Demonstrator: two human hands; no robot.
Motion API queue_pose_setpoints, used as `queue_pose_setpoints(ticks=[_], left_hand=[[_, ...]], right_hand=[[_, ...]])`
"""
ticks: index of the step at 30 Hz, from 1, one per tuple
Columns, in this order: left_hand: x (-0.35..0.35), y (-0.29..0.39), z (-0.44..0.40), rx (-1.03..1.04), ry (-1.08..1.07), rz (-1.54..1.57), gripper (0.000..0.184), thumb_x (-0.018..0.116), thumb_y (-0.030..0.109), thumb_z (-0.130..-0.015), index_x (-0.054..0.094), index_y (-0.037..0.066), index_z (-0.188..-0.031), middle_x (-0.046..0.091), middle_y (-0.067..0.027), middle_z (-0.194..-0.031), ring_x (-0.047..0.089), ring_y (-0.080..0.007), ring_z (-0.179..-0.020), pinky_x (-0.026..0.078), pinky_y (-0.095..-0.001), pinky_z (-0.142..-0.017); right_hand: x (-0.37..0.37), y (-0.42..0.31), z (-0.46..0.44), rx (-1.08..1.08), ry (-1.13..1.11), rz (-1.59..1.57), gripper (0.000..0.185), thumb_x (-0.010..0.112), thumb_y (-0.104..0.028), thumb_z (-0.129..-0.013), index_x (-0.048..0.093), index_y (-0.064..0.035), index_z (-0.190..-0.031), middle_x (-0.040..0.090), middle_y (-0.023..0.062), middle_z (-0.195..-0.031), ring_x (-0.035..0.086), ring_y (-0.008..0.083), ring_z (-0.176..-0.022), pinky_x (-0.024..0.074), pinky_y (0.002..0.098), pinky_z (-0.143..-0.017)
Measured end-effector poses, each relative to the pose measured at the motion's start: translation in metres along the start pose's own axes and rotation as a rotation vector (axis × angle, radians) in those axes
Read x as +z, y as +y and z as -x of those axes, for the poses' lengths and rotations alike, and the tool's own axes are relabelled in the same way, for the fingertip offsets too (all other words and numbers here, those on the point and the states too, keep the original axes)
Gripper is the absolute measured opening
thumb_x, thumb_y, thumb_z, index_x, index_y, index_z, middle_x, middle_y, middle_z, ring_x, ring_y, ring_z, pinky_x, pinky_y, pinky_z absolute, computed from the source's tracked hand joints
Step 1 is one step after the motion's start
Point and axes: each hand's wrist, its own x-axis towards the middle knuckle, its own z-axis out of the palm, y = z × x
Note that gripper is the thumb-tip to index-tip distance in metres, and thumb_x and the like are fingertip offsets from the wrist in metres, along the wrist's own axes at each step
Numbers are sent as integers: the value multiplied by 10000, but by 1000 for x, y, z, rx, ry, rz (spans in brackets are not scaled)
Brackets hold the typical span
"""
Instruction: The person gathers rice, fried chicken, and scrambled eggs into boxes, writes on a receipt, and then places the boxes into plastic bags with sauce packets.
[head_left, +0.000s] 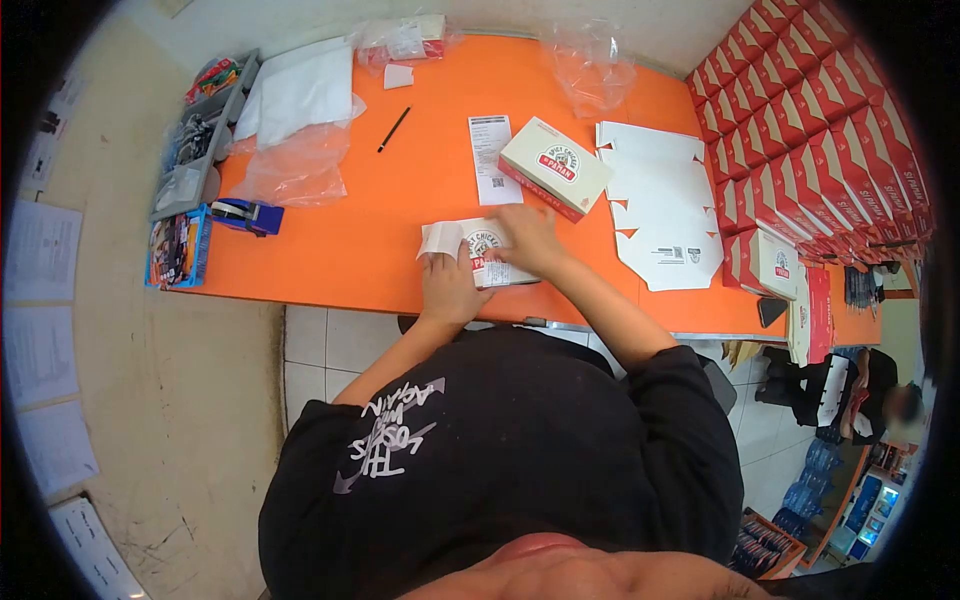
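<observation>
Close to the front edge of the orange table, a small white and red printed food box [482, 238] lies under both my hands. My left hand [450, 288] holds its near left side, the fingertips at a white paper slip [440, 238] that lies over that end. At the right side, my right hand [528, 240] grips the box from above, thumb and fingers bent over its top. Just beyond, a closed cream and red food box [556, 166] sits angled, partly over a printed receipt [492, 160]. A flat unfolded white carton [660, 205] lies to the right.
Stacked red and white boxes [810, 130] line the right side, with a phone [771, 311] near the front edge. At left stand a blue tape dispenser [247, 216], a grey tray [205, 140] and plastic bags [295, 165]. A black pen [394, 129] lies farther back. Another person [850, 395] is at far right.
</observation>
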Motion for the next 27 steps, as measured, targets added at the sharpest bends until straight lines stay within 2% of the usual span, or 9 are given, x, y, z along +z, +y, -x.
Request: queue_pose_setpoints(ticks=[6, 7, 9, 11, 15, 18, 20, 25, 27], left_hand=[[-22, -34, -30, -68, 21, -96, 783, 705, 413, -549, 406, -28, -1122, 500, -235, -969, 470, -333, -964, 259, -491, -928], [-25, -43, -38, -84, 27, -136, 781, 709, 407, -548, 403, -20, -1127, 499, -231, -977, 471, -328, -962, 265, -481, -928], [-30, -60, -51, -123, -18, -77, 754, 702, 374, -565, 396, -1, -1143, 499, -220, -980, 468, -332, -964, 277, -469, -929], [-33, -74, -57, -18, -36, -143, 729, 682, 346, -588, 385, 12, -1163, 499, -209, -980, 468, -328, -960, 295, -449, -916], [-55, -70, -56, 89, 148, -21, 639, 647, 257, -637, 390, 9, -1167, 503, -200, -973, 463, -330, -953, 332, -420, -878], [-70, -38, -50, 80, 195, 362, 507, 605, 129, -685, 425, 0, -1141, 532, -193, -940, 516, -285, -886, 403, -362, -794], [-80, -6, -50, 10, 330, 994, 385, 561, 19, -716, 475, 11, -1091, 563, -173, -878, 564, -224, -793, 452, -306, -698], [-101, 12, -48, 90, 68, 1001, 302, 571, 21, -739, 502, 4, -1033, 577, -125, -846, 574, -155, -752, 465, -263, -652], [-104, 14, -47, 91, -35, 928, 272, 577, 31, -744, 511, -7, -1005, 575, -110, -850, 568, -141, -769, 464, -254, -654]], right_hand=[[-102, 12, -41, 404, -8, 401, 904, 739, -376, -459, 325, -269, -1256, 314, 156, -1240, 317, 342, -1128, 264, 517, -879], [-112, 15, -47, 403, -2, 394, 904, 739, -376, -459, 325, -269, -1256, 314, 156, -1240, 317, 342, -1128, 264, 517, -879], [-126, 21, -54, 534, -317, 144, 946, 721, -363, -466, 257, -305, -1288, 302, 162, -1253, 305, 360, -1131, 268, 524, -883], [-123, 28, -48, 543, -339, 116, 873, 702, -349, -486, 309, -296, -1264, 305, 164, -1249, 300, 355, -1134, 251, 513, -894], [-106, 34, 6, 324, -168, 118, 793, 696, -322, -493, 385, -268, -1221, 303, 187, -1240, 293, 357, -1134, 206, 484, -924], [-94, 27, 38, 250, -192, 223, 858, 720, -298, -465, 360, -253, -1242, 292, 197, -1237, 259, 348, -1151, 181, 502, -937], [-102, 20, 34, 192, -139, 84, 802, 716, -280, -493, 386, -218, -1221, 315, 184, -1225, 281, 338, -1137, 200, 488, -936], [-142, -38, 8, -27, 159, -279, 583, 689, -205, -593, 468, -108, -1124, 394, 128, -1184, 349, 293, -1083, 289, 410, -901], [-149, -55, 3, -119, 317, -323, 358, 659, -148, -648, 543, -64, -975, 530, 90, -1009, 476, 251, -933, 381, 327, -797]])
